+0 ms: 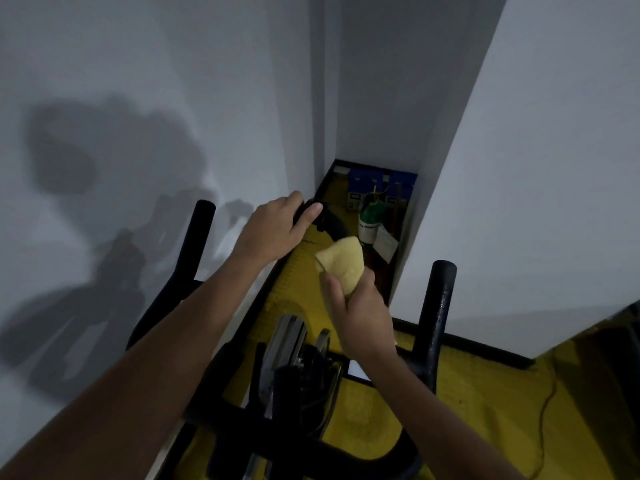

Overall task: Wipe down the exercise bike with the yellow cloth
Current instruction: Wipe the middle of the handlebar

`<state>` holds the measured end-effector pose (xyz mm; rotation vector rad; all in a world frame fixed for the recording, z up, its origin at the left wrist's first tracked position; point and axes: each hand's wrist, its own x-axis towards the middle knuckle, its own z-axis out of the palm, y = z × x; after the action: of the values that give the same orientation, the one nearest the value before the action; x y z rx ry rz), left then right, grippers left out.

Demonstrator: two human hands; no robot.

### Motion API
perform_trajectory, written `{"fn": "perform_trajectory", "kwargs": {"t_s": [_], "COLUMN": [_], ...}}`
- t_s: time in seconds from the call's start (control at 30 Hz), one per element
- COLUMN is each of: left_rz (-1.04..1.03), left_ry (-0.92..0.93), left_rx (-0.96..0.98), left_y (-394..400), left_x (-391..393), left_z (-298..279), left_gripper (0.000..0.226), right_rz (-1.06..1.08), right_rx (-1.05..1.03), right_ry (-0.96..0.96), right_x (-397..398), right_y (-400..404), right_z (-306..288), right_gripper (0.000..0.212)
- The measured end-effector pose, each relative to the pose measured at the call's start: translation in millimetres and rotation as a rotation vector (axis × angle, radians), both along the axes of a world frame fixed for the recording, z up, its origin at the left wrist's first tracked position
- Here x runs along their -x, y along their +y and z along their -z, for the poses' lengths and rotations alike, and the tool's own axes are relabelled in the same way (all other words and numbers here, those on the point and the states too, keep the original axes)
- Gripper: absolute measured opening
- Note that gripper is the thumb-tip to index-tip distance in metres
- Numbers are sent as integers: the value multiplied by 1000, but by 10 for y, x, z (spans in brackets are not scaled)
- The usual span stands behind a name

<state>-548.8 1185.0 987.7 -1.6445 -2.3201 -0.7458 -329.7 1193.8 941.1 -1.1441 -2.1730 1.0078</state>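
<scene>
The exercise bike (298,386) sits closest, its black frame and chrome flywheel low in view over the yellow floor (381,420). Above the flywheel, the right hand (360,317) grips the bunched yellow cloth (341,263), held just off the bike's curved front bar. The left hand (277,230) curls around that bar's end. Beyond the bike, a green bottle (370,220) stands in the corner.

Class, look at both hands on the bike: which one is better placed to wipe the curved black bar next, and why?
The right hand: it already grips the yellow cloth right beside the curved black bar. The left hand holds no cloth; it grips the bar's end.
</scene>
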Motion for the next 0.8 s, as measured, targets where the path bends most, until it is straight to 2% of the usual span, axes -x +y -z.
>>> {"fn": "perform_trajectory", "kwargs": {"t_s": [0.1, 0.17, 0.27, 0.43, 0.57, 0.63, 0.8], "left_rz": [12, -14, -87, -147, -226, -294, -331], "left_ry": [92, 114, 73, 43, 33, 29, 82], "left_rx": [-19, -32, -57, -49, -52, -33, -43], "left_y": [1, 0, -34, -29, -25, -15, -6], "left_x": [11, -7, 16, 39, 9, -6, -25], "left_z": [23, 15, 12, -17, -27, -42, -50], "left_gripper": [45, 48, 59, 57, 52, 56, 60], "right_rz": [-3, -7, -35, -6, -54, -80, -45], "right_rx": [-151, -170, -85, 75, -1, 13, 73], "right_ry": [-137, -164, -85, 138, 142, 147, 168], "right_x": [-162, -162, -13, 332, 635, 670, 543], "right_y": [-115, -98, 8, 191, 498, 562, 460], "right_z": [182, 204, 148, -137, -368, -388, -324], "right_gripper": [53, 54, 53, 44, 53, 56, 47]}}
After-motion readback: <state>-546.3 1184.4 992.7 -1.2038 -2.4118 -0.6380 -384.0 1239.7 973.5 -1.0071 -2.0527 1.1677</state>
